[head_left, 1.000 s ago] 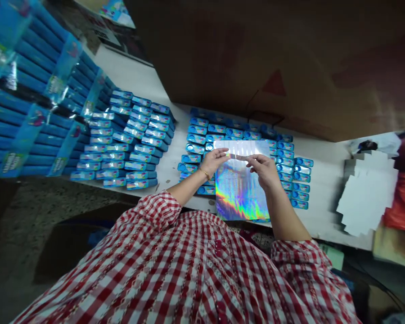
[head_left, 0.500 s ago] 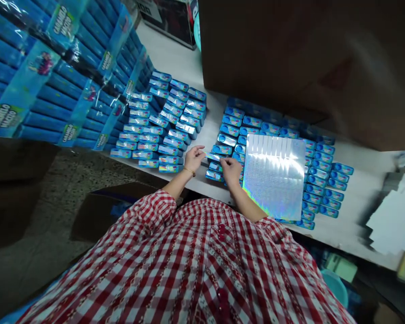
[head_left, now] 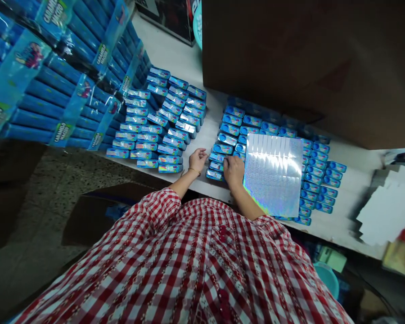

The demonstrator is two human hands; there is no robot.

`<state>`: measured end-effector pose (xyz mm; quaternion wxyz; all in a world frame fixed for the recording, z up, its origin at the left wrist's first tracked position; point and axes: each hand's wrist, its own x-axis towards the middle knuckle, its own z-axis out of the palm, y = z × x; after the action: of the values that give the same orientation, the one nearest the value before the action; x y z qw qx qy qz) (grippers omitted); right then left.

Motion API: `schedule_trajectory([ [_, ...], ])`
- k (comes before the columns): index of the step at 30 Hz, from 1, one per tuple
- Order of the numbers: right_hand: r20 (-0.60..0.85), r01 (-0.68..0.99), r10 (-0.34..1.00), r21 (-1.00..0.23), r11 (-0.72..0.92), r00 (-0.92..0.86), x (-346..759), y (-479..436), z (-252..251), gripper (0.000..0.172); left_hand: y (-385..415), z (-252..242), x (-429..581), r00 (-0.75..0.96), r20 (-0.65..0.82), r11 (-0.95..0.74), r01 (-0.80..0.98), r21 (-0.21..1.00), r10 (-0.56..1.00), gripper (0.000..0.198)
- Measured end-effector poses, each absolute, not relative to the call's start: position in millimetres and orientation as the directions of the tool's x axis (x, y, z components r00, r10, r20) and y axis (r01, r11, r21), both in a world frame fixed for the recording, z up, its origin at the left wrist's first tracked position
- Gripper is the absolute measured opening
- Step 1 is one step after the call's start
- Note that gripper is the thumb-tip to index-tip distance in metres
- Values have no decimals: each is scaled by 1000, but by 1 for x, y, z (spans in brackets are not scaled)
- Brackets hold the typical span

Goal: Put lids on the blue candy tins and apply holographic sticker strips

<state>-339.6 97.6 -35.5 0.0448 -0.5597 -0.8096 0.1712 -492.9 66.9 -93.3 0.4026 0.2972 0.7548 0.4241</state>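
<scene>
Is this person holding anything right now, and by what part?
The left hand looks empty; the right hand touches a blue box, but any grip cannot be told.

We saw long blue packs [head_left: 60, 94] in clear plastic wrap, labelled "Caramelo", stacked at the left of the white tabletop [head_left: 175, 54]. A large brown cardboard box [head_left: 290, 58] stood along its far side. Flat white die-cut card sheets [head_left: 388, 211] lay piled at the right end. Below the edge were a speckled terrazzo floor [head_left: 67, 189] and a round teal plastic tub [head_left: 327, 279].
</scene>
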Motion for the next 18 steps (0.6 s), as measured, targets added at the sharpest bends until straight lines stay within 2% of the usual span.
schedule_trajectory([
  [2,-158,846,841,-244,474,-517,-334,95,-31,38,60,-91,-493,-462,-267,418,261,870,846,34],
  [4,-206,802,776,-184,568,-596,-330,92,-29,44,52,-88,-494,-345,-224,359,400,843,911,39],
  [6,-236,789,753,-179,588,-614,-327,92,-29,46,48,-81,-495,-274,-257,364,485,796,927,41],
  [8,-224,801,772,-243,547,-595,-318,97,-30,46,52,-70,-493,-314,-234,376,540,753,920,41],
  [11,-88,821,880,-412,395,-467,-281,116,-30,46,81,-45,-473,-320,-44,245,622,744,946,39],
  [14,95,805,964,-534,260,-248,-218,147,-27,42,133,-20,-423,-89,33,36,673,738,995,35],
  [16,187,819,974,-535,209,-127,-174,172,-26,38,173,-12,-379,49,26,-53,699,714,998,35],
  [18,250,849,964,-489,202,-86,-139,200,-26,37,209,-12,-337,113,-21,-68,730,680,993,35],
])
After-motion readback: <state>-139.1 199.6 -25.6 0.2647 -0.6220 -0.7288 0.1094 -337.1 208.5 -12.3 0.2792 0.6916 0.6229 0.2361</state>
